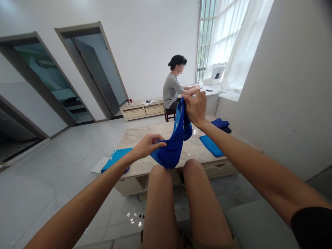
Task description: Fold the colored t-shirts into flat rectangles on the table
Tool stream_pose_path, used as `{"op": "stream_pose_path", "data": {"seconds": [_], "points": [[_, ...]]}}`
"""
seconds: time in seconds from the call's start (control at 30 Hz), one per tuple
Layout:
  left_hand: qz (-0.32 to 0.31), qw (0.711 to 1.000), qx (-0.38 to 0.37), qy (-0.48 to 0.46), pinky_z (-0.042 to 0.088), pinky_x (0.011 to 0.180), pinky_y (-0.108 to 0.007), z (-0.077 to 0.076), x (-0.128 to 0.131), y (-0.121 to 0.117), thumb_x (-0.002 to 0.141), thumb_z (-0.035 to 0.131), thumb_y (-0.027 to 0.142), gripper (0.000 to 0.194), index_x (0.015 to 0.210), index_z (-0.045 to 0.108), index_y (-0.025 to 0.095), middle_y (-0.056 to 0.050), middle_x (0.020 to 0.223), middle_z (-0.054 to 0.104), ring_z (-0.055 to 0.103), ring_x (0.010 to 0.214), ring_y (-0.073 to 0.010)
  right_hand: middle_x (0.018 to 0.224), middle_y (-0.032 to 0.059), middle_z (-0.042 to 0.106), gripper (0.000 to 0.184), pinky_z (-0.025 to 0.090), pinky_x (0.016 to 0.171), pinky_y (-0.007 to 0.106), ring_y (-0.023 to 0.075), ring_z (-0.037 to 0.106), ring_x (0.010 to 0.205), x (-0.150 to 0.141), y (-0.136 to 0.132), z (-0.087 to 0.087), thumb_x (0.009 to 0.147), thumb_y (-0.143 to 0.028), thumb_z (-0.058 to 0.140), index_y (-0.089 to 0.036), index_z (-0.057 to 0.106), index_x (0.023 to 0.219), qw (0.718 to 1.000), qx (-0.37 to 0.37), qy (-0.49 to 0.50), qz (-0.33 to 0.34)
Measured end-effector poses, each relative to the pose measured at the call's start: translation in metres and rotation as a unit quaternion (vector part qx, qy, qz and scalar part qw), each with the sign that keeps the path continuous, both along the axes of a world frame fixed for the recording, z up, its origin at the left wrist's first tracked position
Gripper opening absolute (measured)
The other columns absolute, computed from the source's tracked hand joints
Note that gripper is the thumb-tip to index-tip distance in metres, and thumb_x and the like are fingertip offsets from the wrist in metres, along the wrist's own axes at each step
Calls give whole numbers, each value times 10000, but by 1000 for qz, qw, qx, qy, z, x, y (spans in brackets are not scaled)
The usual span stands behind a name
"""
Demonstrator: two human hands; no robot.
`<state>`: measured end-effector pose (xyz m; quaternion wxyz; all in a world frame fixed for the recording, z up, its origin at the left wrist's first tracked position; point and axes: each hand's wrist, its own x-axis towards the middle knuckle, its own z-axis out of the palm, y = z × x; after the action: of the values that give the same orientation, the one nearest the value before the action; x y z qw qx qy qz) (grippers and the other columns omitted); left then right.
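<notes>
A dark blue cloth (171, 148) with a lighter blue inner side hangs between my two hands above the near edge of a marble-topped table (145, 135). My left hand (146, 145) pinches its left edge, low down. Higher up, my right hand (195, 107) grips the top corner between thumb and fingers. What kind of garment or bag the cloth is, I cannot make out. Left of my hands lies a folded light blue cloth (118, 159) with white lettering. Another folded blue cloth (211, 145) rests on the table below my right forearm.
Dark blue folded fabric (220, 123) lies toward the table's right end. Beyond the table, a person (171, 90) in a grey shirt sits at a white desk (215, 90) by the window. A low cabinet (137, 112) stands along the back wall. My knees are against the table's front.
</notes>
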<state>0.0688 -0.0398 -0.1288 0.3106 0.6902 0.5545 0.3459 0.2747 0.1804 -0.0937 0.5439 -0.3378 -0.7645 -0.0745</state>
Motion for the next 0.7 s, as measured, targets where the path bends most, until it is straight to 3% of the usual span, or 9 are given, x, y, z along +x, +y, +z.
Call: {"op": "stream_pose_path", "data": {"seconds": [0.07,0.17,0.27,0.37,0.43,0.5,0.6,0.7], "points": [[-47,997,-65,14,545,707,-318,-13,-4,-9,860,820,629,433,877,812,196,-55,809,781,709,778,-226,1252,152,643,452,452,1129,542,344,559,1260,-10,8,-7,1177,-421,413,-214,788,1322,997,-31,75,9],[-113,983,-129,68,578,764,-321,-21,-10,-19,895,821,582,384,1029,838,222,-73,985,835,760,879,-235,1126,94,667,482,502,1103,464,279,624,1159,-25,8,-9,1193,-477,382,-246,801,1253,980,-33,149,124],[-30,994,-27,101,603,954,-386,-8,-24,-5,929,790,569,438,1225,780,247,-97,1271,806,759,1095,-261,1094,62,671,456,543,1069,419,246,653,1116,-35,-5,1,1170,-572,458,-290,816,1160,948,-6,184,259],[79,986,121,77,564,1115,-468,15,-42,32,944,769,596,584,1390,660,236,-145,1503,683,693,1302,-293,1150,62,676,417,551,1085,435,247,660,1170,-38,-21,18,1150,-597,513,-321,826,1140,927,-1,161,340],[93,978,185,35,503,1212,-515,29,-50,62,946,763,646,701,1478,583,228,-173,1618,587,606,1450,-319,1174,60,686,405,545,1105,467,257,658,1211,-40,-29,28,1146,-604,523,-337,829,1148,916,-9,135,379],[59,974,219,-16,432,1285,-539,37,-50,90,919,778,711,796,1515,552,234,-176,1673,533,511,1560,-336,1174,60,693,408,547,1113,492,266,657,1224,-42,-31,35,1129,-636,546,-345,832,1129,903,-22,116,413],[-33,973,209,-92,452,1275,-526,38,-37,121,854,827,767,842,1474,606,241,-158,1589,621,548,1538,-344,1201,73,692,462,571,1098,493,274,651,1239,-48,-22,37,1083,-714,583,-328,836,1073,889,-53,100,443],[-101,979,114,-136,629,1017,-447,29,-21,138,839,848,763,720,1241,730,177,-128,1204,800,776,1164,-316,1254,80,701,526,587,1095,470,280,647,1280,-53,0,24,1037,-779,610,-303,832,1063,882,-104,108,447]]}}
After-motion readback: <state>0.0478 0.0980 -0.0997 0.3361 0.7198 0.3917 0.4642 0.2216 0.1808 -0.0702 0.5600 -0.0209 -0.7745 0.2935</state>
